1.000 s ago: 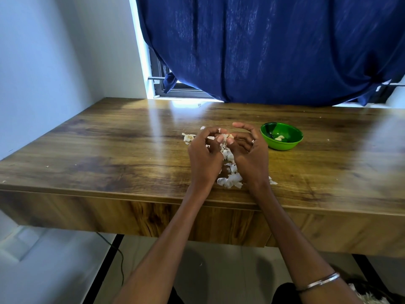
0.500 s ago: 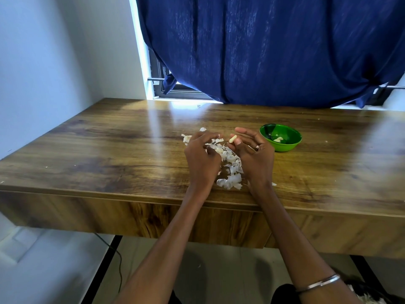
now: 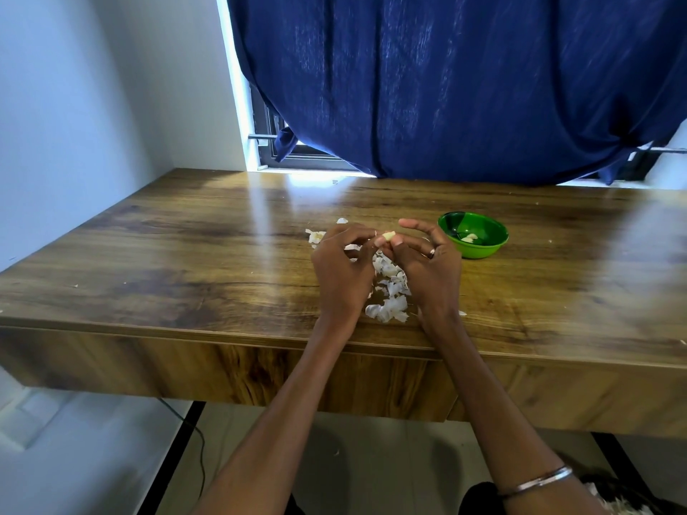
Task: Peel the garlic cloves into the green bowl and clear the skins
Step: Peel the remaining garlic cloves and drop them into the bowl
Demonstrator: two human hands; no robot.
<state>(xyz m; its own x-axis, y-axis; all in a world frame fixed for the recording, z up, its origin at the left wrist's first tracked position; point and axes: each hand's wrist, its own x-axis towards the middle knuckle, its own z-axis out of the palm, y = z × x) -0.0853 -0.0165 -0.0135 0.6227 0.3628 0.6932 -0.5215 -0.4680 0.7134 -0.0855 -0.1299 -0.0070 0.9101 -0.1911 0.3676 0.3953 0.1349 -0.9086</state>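
Fingertips of both hands meet at the middle of the frame on a small pale garlic clove (image 3: 389, 236), raised just above the wooden table (image 3: 193, 262). The right hand (image 3: 431, 265) pinches it between thumb and a curled finger while its index finger sticks out straight toward the green bowl (image 3: 473, 234); a ring (image 3: 431, 252) sits on one finger. The left hand (image 3: 344, 269) has its fingers curled in at the clove's other end, though whether they grip the clove itself or a shred of skin is too small to make out. Below and between the hands lies a heap of white garlic skins (image 3: 388, 291), partly hidden by both palms; a few more bits peek out above the left knuckles. The bowl stands just right of the right hand, not touching it, with one or two pale peeled pieces at its bottom. A bangle (image 3: 535, 484) circles the right forearm near the bottom edge, where something whitish is cut off in the lower right corner. A dark blue curtain (image 3: 446, 87) fills the upper frame, covering most of the window. Compared with half a second ago, the clove sits in nearly the same spot between the fingertips, the right index finger has lifted and straightened, and the bowl and skins have not moved.
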